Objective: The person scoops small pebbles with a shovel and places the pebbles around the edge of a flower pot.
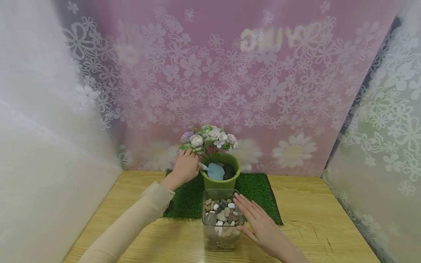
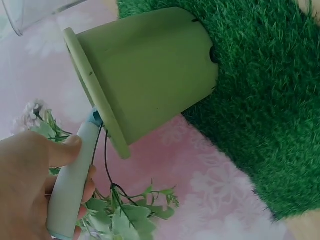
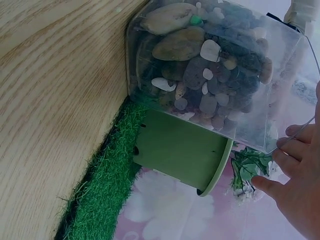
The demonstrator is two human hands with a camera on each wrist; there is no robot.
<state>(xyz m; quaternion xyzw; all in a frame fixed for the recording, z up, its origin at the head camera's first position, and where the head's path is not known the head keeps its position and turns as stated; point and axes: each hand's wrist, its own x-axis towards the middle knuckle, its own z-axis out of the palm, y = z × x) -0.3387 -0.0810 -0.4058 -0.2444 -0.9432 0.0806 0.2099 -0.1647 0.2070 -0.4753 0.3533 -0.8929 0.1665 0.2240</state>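
My left hand [image 1: 186,167] grips the white handle of a small trowel [image 2: 75,175] at the left of a green flowerpot [image 1: 219,185]. The trowel's light blue blade [image 1: 215,172] lies inside the pot's rim, beside dark stones [image 1: 229,171]. Artificial flowers [image 1: 213,136], white and purple with green leaves, rise from the pot. In front of it stands a clear plastic container [image 1: 219,244] of mixed pebbles [image 1: 227,212]. My right hand [image 1: 264,229] rests its extended fingers on the container's right rim. In the right wrist view, those fingers [image 3: 295,150] lie by the container's upper edge.
The pot stands on a green artificial grass mat [image 1: 256,190] on a wood-grain table [image 1: 306,208]. A pink flowered curtain [image 1: 213,80] hangs behind the table, with pale sheets [image 1: 385,164] at both sides.
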